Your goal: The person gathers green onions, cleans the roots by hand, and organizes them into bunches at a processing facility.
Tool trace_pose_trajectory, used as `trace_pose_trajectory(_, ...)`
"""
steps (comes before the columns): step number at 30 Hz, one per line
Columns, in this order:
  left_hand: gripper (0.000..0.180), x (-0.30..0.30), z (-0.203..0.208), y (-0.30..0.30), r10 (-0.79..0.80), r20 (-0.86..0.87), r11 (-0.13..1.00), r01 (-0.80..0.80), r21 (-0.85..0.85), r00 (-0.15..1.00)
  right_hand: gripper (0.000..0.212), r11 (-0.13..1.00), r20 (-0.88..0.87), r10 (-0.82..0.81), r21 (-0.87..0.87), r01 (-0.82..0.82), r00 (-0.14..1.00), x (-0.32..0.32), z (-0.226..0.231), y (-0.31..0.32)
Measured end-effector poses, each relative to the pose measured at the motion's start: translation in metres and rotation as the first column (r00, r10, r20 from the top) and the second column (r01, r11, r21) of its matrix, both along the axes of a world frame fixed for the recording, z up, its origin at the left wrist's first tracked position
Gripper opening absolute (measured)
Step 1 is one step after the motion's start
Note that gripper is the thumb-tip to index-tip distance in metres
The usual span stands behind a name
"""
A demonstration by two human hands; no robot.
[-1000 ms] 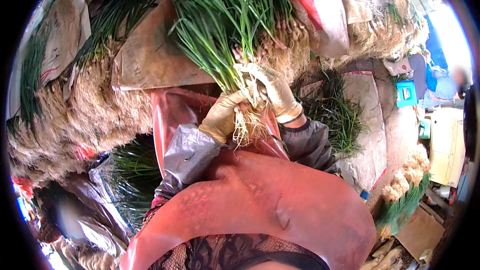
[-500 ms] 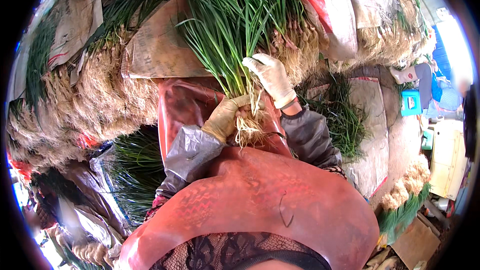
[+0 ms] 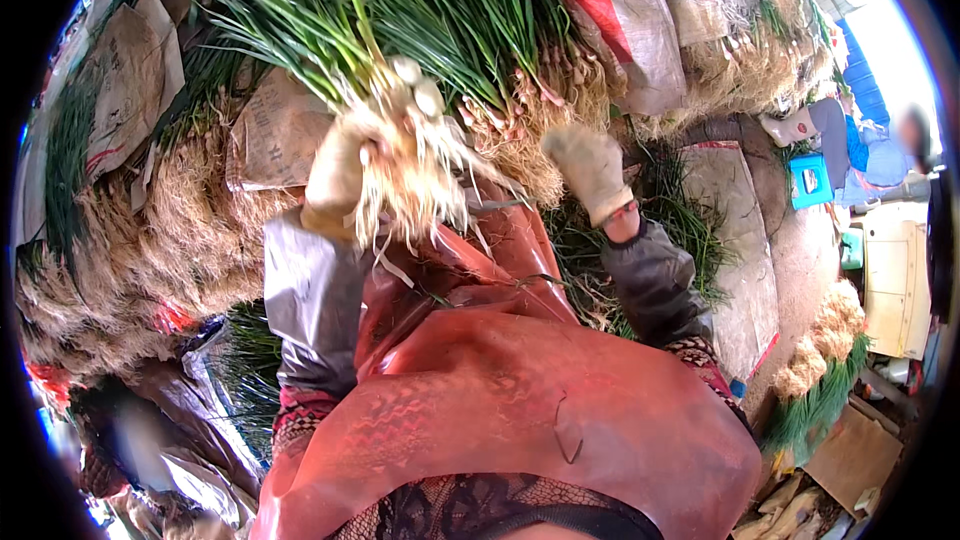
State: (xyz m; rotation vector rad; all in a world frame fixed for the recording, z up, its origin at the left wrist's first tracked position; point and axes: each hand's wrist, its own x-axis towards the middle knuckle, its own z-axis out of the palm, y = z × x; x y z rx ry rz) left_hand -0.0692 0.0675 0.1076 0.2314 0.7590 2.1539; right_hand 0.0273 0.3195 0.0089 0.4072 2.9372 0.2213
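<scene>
My left hand [image 3: 335, 175], in a pale glove, is closed around a bunch of green garlic [image 3: 345, 65]. The bunch leans up and to the left, its long pale roots hanging over the red apron [image 3: 520, 370]. Rounded pale tips, maybe glove fingers, show at its bulb end, but blur hides the details. Apart from the bunch, to its right, my right hand [image 3: 585, 165] is gloved and blurred by motion, its fingers not clear. Just behind lies a pile of green garlic [image 3: 530, 90] with pinkish bulbs and tangled roots.
Rooty bundles [image 3: 150, 260] are heaped on the left, partly under woven sacks [image 3: 115, 90]. Loose green leaves [image 3: 690, 230] lie right of my right arm, beside a flattened sack [image 3: 730, 240]. A blue plastic stool [image 3: 811, 181] and another person's leg [image 3: 830, 135] are at the far right.
My left hand has risen and moved left, lifting the bunch off my lap. My right hand has come away from the leaves, shifting right and slightly down. The view has shifted a little.
</scene>
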Motion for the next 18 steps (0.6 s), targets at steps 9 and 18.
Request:
trace_pose_trajectory(9,0.019,0.009,-0.094,0.034,0.075,-0.028,0.967,-0.079,-0.243,0.997,0.015,0.963,-0.538,0.039,-0.206,-0.176,0.842,-0.051,0.025,-0.001)
trace_pose_trajectory(18,0.011,0.045,-0.113,0.041,0.075,0.288,0.982,-0.021,-0.187,0.955,0.022,-0.197,-0.19,-0.163,-0.955,-0.221,0.968,-0.06,-0.014,-0.031)
